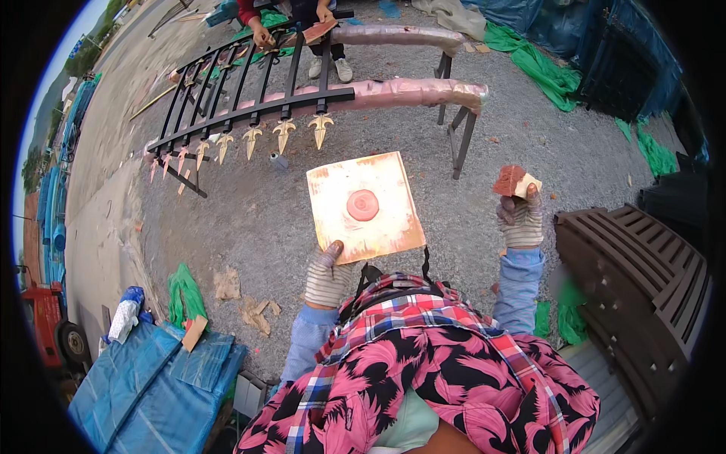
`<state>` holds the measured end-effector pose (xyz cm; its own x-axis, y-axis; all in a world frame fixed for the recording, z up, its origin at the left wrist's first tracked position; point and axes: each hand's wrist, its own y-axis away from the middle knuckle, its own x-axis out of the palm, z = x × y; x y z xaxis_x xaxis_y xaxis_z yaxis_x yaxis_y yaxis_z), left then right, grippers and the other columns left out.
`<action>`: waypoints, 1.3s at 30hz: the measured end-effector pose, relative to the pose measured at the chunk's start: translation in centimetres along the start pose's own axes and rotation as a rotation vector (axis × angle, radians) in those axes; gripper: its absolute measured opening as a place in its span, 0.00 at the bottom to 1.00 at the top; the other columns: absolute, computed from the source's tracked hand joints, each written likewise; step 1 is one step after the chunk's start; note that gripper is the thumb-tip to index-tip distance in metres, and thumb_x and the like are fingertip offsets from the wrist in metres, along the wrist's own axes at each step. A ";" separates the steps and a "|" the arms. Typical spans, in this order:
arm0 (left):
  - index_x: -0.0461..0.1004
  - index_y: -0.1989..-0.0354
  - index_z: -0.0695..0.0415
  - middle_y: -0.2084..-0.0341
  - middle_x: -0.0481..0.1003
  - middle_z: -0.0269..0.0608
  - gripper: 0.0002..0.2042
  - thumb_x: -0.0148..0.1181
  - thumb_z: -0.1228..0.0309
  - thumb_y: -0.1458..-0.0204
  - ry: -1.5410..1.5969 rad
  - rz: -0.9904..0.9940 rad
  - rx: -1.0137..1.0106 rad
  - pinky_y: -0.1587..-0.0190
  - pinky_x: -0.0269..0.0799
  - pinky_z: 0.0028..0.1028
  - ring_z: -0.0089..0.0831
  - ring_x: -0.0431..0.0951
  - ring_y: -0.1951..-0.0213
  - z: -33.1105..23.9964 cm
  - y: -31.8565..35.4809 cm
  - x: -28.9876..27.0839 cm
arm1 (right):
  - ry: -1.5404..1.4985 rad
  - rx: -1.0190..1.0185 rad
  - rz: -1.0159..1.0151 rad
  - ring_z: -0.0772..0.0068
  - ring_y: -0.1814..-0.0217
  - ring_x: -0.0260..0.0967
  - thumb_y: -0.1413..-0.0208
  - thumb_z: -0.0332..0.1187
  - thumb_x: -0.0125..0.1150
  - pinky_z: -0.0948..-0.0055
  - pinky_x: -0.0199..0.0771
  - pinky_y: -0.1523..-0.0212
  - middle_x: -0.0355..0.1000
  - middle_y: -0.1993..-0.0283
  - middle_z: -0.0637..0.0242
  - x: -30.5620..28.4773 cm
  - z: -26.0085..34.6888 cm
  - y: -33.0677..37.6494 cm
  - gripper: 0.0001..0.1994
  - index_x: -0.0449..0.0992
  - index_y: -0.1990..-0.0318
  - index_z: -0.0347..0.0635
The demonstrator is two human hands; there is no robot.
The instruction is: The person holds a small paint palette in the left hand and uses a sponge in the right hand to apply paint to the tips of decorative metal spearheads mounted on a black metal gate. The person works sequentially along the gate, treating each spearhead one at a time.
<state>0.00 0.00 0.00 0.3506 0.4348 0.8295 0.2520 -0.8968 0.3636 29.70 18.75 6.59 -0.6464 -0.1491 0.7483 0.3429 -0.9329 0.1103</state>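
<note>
My left hand [326, 274], in a striped glove with bare fingertips, grips the near-left edge of a pale square board [389, 185]. The thumb lies on top of it. A round patch of reddish paint [363, 205] sits mid-board, with smears around it. Out to the right, my right hand [522, 216], gloved alike, is closed around a small sponge [508, 180]. One part of the sponge is reddish-brown, the other pale yellow. Beyond the board lies a black metal fence panel [261, 110]. Its spear tips [283, 136] point toward me, several gold, those at the left pinkish.
Trestles with pink-wrapped bars [423, 92] support the panel. Across it, a person's hand [261, 35] touches the bars; the other holds a reddish board. Brown slatted metal panels [628, 287] stand at right, blue-wrapped bundles [155, 386] at lower left. Green sheeting [533, 64] lies far right.
</note>
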 end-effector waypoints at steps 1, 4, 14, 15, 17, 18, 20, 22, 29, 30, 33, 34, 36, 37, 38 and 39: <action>0.53 0.46 0.63 0.50 0.61 0.46 0.27 0.55 0.75 0.55 0.004 0.017 0.015 0.45 0.58 0.41 0.40 0.61 0.48 -0.9 0.1 0.5 | 0.003 0.001 -0.061 0.78 0.75 0.64 0.56 0.40 0.62 0.82 0.61 0.83 0.69 0.69 0.67 0.4 -0.8 -0.4 0.18 0.68 0.60 0.41; 0.53 0.47 0.65 0.50 0.61 0.47 0.26 0.54 0.76 0.55 0.035 0.025 0.045 0.45 0.58 0.40 0.39 0.62 0.48 -4.1 -0.6 1.1 | 0.172 -0.046 -0.117 0.81 0.75 0.64 0.61 0.35 0.66 0.82 0.59 0.82 0.69 0.71 0.70 2.6 -3.7 -3.2 0.18 0.69 0.62 0.42; 0.54 0.48 0.66 0.51 0.62 0.48 0.24 0.53 0.75 0.53 0.037 -0.097 0.236 0.44 0.57 0.37 0.38 0.62 0.48 -14.6 -3.4 0.1 | 0.396 0.108 0.069 0.83 0.72 0.65 0.67 0.37 0.70 0.88 0.64 0.79 0.67 0.67 0.72 14.0 -12.3 -14.3 0.26 0.66 0.58 0.43; 0.53 0.48 0.66 0.51 0.62 0.48 0.24 0.53 0.75 0.53 0.027 -0.116 0.258 0.44 0.57 0.37 0.38 0.62 0.48 -15.1 -3.2 0.3 | 0.419 0.095 0.190 0.79 0.68 0.67 0.67 0.34 0.69 0.85 0.69 0.74 0.68 0.66 0.70 14.6 -13.2 -15.6 0.26 0.65 0.57 0.41; 0.53 0.48 0.67 0.51 0.61 0.48 0.25 0.53 0.75 0.54 0.027 -0.131 0.293 0.44 0.57 0.36 0.38 0.62 0.48 -15.2 -3.6 0.4 | 0.558 0.037 0.313 0.75 0.64 0.69 0.66 0.29 0.67 0.80 0.73 0.67 0.69 0.64 0.67 16.8 -14.4 -16.8 0.24 0.65 0.57 0.39; 0.53 0.48 0.67 0.51 0.61 0.49 0.25 0.53 0.75 0.54 0.032 -0.108 0.333 0.44 0.58 0.35 0.37 0.62 0.48 -15.4 -4.1 -0.2 | 0.735 -0.043 0.448 0.73 0.61 0.69 0.65 0.25 0.66 0.76 0.74 0.63 0.69 0.62 0.64 17.5 -15.1 -17.9 0.24 0.64 0.57 0.37; 0.53 0.48 0.68 0.51 0.62 0.49 0.25 0.53 0.75 0.54 0.029 -0.114 0.347 0.44 0.58 0.35 0.37 0.62 0.48 -16.7 -4.1 0.8 | 0.738 0.109 0.542 0.74 0.61 0.69 0.65 0.25 0.66 0.77 0.73 0.63 0.69 0.62 0.64 21.2 -16.3 -18.2 0.24 0.64 0.57 0.37; 0.54 0.48 0.67 0.51 0.62 0.48 0.24 0.53 0.75 0.54 -0.009 -0.141 0.338 0.43 0.56 0.34 0.37 0.62 0.48 -18.0 -4.1 0.3 | 0.773 0.201 0.603 0.75 0.62 0.68 0.66 0.25 0.66 0.78 0.73 0.64 0.69 0.63 0.65 24.4 -17.9 -17.8 0.25 0.64 0.57 0.37; 0.55 0.48 0.67 0.52 0.62 0.48 0.24 0.52 0.75 0.54 -0.039 -0.062 0.214 0.44 0.56 0.32 0.37 0.63 0.48 -21.6 -6.4 -0.8 | 1.327 -0.255 0.602 0.65 0.63 0.69 0.70 0.37 0.69 0.71 0.69 0.64 0.70 0.64 0.59 26.9 -23.4 -18.6 0.28 0.66 0.59 0.36; 0.55 0.48 0.67 0.52 0.63 0.48 0.24 0.52 0.75 0.54 -0.036 -0.048 0.203 0.44 0.57 0.32 0.37 0.63 0.49 -22.4 -7.1 -1.4 | 1.335 -0.335 0.619 0.63 0.64 0.69 0.70 0.37 0.69 0.70 0.69 0.63 0.70 0.65 0.58 27.4 -24.5 -19.1 0.27 0.67 0.59 0.36; 0.55 0.48 0.67 0.52 0.63 0.47 0.23 0.52 0.75 0.54 -0.020 -0.020 0.133 0.45 0.58 0.32 0.37 0.64 0.49 -25.6 -8.5 -2.0 | 1.580 -0.467 0.727 0.64 0.62 0.67 0.71 0.35 0.70 0.71 0.68 0.60 0.68 0.63 0.59 29.7 -26.6 -19.6 0.28 0.66 0.58 0.38; 0.55 0.48 0.66 0.52 0.63 0.47 0.23 0.51 0.75 0.54 -0.014 -0.019 0.103 0.45 0.58 0.33 0.37 0.64 0.49 -26.7 -8.6 -2.1 | 1.692 -0.468 0.763 0.62 0.62 0.67 0.71 0.34 0.69 0.70 0.68 0.61 0.68 0.64 0.58 30.7 -27.2 -19.5 0.27 0.67 0.59 0.38; 0.56 0.48 0.65 0.53 0.64 0.47 0.22 0.51 0.76 0.54 0.011 0.026 0.048 0.46 0.59 0.33 0.37 0.64 0.50 -28.9 -8.8 -2.6 | 1.790 -0.484 0.762 0.59 0.62 0.67 0.71 0.33 0.67 0.68 0.68 0.61 0.68 0.65 0.58 32.1 -28.4 -19.5 0.24 0.67 0.61 0.39; 0.56 0.48 0.65 0.53 0.64 0.47 0.22 0.51 0.76 0.54 0.019 0.049 0.022 0.46 0.60 0.34 0.37 0.65 0.50 -30.0 -8.9 -2.9 | 1.775 -0.502 0.726 0.57 0.62 0.67 0.71 0.33 0.66 0.67 0.68 0.62 0.68 0.65 0.57 32.5 -28.7 -19.6 0.23 0.68 0.62 0.40; 0.56 0.48 0.64 0.53 0.64 0.47 0.22 0.51 0.77 0.54 0.025 0.050 0.032 0.46 0.60 0.35 0.38 0.65 0.50 -30.6 -9.6 -4.6 | 1.758 -0.520 0.690 0.56 0.62 0.66 0.71 0.33 0.65 0.66 0.68 0.63 0.68 0.66 0.57 32.9 -29.1 -19.7 0.22 0.68 0.62 0.41; 0.56 0.48 0.64 0.52 0.63 0.47 0.22 0.50 0.77 0.54 0.016 0.049 0.024 0.46 0.60 0.35 0.38 0.64 0.50 -31.6 -9.9 -5.2 | 1.741 -0.531 0.644 0.55 0.63 0.66 0.71 0.32 0.64 0.64 0.68 0.63 0.68 0.67 0.56 33.2 -29.7 -19.5 0.21 0.68 0.63 0.41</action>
<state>-32.81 4.00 5.44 0.3483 0.3893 0.8527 0.2570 -0.9145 0.3125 -18.71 22.26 9.87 -0.5061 -0.2584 -0.8229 0.7764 -0.5520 -0.3041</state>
